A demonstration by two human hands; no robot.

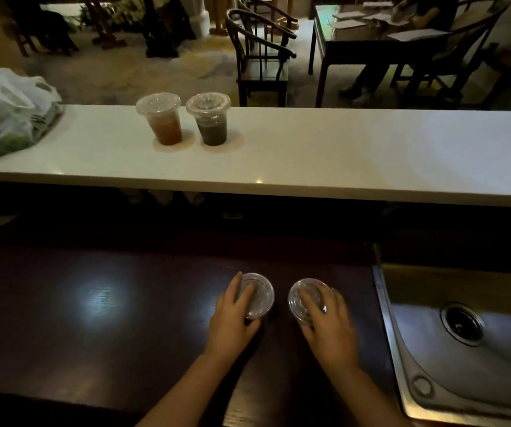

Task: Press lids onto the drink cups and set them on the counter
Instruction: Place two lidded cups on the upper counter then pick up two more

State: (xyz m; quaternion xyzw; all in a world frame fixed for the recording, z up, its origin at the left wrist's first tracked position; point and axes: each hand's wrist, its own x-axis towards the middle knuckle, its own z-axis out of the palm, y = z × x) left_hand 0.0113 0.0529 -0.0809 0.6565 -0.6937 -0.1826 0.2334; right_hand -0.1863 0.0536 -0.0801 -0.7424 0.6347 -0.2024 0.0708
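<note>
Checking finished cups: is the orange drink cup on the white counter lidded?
Lidded. The clear plastic cup of orange drink stands upright on the white counter with a clear lid covering its rim.

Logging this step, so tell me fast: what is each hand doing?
Left hand: pressing the left lid.
Right hand: pressing the right lid.

Clear glossy plastic lids [255, 295] under both hands — dark polished wood worktop [94, 303] catching glare, smooth matt white counter [309, 149], brushed steel sink [464, 349], crinkly thin plastic bag [4, 112].
</note>
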